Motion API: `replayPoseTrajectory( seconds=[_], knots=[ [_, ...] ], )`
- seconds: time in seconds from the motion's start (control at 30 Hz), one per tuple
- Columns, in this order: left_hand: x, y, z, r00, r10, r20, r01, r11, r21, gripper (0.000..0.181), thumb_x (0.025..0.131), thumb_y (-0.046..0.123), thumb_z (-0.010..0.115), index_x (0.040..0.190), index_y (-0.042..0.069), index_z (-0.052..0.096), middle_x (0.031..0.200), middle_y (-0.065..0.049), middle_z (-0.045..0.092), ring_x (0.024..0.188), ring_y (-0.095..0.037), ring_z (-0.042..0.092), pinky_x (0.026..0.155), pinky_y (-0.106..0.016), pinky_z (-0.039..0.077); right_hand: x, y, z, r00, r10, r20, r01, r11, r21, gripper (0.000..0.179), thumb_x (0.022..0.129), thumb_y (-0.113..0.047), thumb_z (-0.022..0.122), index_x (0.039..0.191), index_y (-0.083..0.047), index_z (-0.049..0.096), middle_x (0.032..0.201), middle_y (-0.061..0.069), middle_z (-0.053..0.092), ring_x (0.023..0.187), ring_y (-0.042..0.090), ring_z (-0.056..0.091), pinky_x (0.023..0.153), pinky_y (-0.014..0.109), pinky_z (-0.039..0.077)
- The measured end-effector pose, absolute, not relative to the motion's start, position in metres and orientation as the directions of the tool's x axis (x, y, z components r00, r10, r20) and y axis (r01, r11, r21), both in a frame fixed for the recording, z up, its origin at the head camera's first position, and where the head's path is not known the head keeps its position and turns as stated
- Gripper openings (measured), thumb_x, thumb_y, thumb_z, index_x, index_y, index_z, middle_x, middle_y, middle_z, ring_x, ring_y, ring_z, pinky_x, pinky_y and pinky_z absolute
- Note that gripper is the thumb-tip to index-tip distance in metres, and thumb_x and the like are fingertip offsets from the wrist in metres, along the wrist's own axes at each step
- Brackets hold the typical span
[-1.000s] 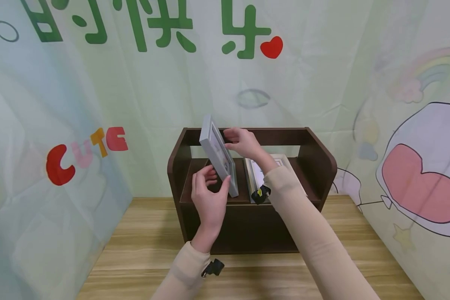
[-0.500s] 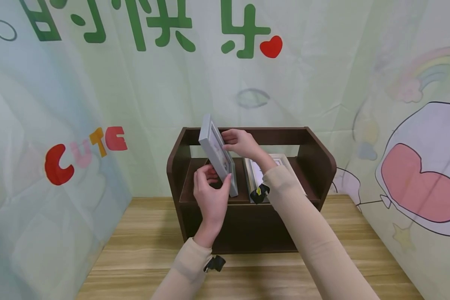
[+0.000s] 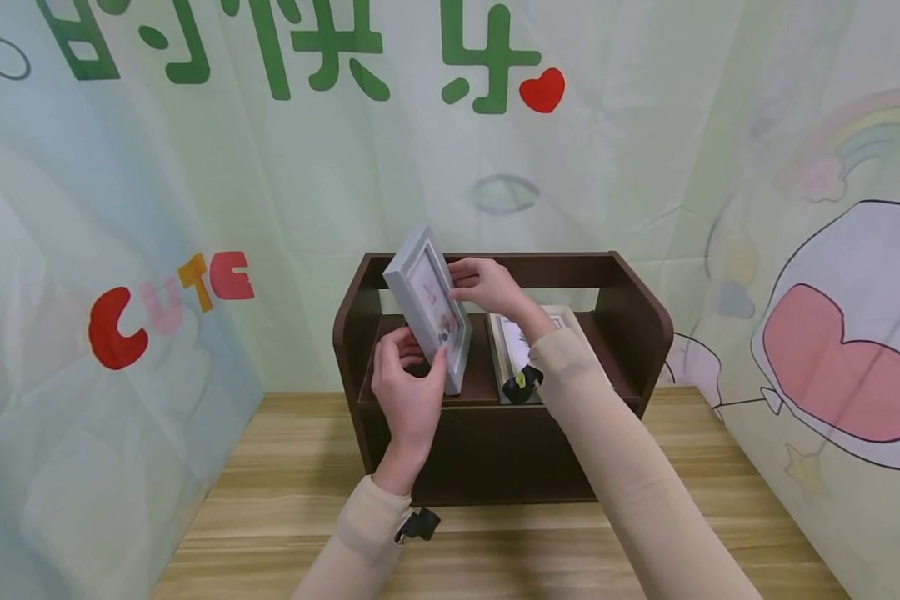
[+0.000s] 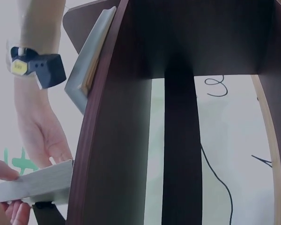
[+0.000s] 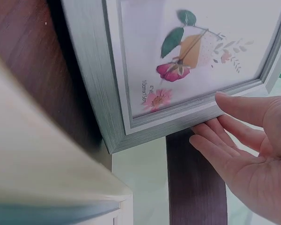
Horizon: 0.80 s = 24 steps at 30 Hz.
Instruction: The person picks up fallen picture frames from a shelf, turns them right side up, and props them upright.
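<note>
A grey picture frame with a pressed-flower print stands tilted on the upper shelf, its top leaning left. My left hand grips its near side, thumb on the front and fingers behind; in the left wrist view its fingers show at the frame's edge. My right hand holds the far side: in the right wrist view the thumb lies on the front border and the fingers curl under the edge. The rose print shows clearly there.
The dark brown two-level shelf stands on a wood-grain table. Several frames lie stacked on its upper level at right, partly behind the right forearm. A printed cloth surrounds the back and sides.
The picture frame has turned so more of its front faces the head camera, and it has shifted slightly left. My left hand has moved left with it; the right hand stays nearly still.
</note>
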<state>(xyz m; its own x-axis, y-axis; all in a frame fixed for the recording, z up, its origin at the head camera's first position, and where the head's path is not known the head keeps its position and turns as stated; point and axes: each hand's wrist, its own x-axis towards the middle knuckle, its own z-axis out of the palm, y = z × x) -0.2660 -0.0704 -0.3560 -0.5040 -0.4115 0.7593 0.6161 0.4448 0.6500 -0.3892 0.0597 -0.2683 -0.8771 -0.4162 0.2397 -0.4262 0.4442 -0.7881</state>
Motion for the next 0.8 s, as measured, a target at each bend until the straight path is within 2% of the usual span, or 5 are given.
replayPoseTrajectory(
  seconds=[0.27, 0.6, 0.8],
  knots=[
    [-0.266, -0.086, -0.353, -0.522, -0.410, 0.748, 0.595, 0.453, 0.664, 0.035, 0.076, 0.008, 0.077, 0.107, 0.003, 0.062, 0.096, -0.011, 0.063, 0.084, -0.018, 0.063, 0.071, -0.025, 0.055, -0.386, 0.063, -0.268, -0.885, -0.403, 0.235, -0.414, 0.448, -0.792, 0.043, 0.087, -0.006, 0.066, 0.128, 0.001, 0.055, 0.126, 0.018, 0.060, 0.115, 0.028, 0.059, 0.093, 0.036, 0.051],
    [-0.271, -0.104, -0.352, -0.564, -0.399, 0.723, 0.586, 0.424, 0.691, 0.037, 0.077, 0.005, 0.075, 0.112, 0.001, 0.065, 0.099, -0.014, 0.065, 0.087, -0.022, 0.065, 0.074, -0.033, 0.056, -0.386, 0.069, -0.269, -0.915, -0.371, 0.158, -0.325, 0.444, -0.835, 0.048, 0.087, -0.005, 0.065, 0.131, 0.003, 0.047, 0.130, 0.021, 0.055, 0.123, 0.029, 0.053, 0.099, 0.038, 0.047],
    [-0.275, -0.112, -0.350, -0.590, -0.371, 0.717, 0.577, 0.428, 0.696, 0.038, 0.079, 0.004, 0.073, 0.116, 0.000, 0.064, 0.101, -0.015, 0.064, 0.091, -0.023, 0.064, 0.077, -0.033, 0.056, -0.384, 0.074, -0.268, -0.919, -0.364, 0.152, -0.320, 0.464, -0.826, 0.049, 0.087, -0.006, 0.066, 0.132, 0.003, 0.047, 0.130, 0.021, 0.055, 0.122, 0.030, 0.053, 0.099, 0.039, 0.047]
  ],
)
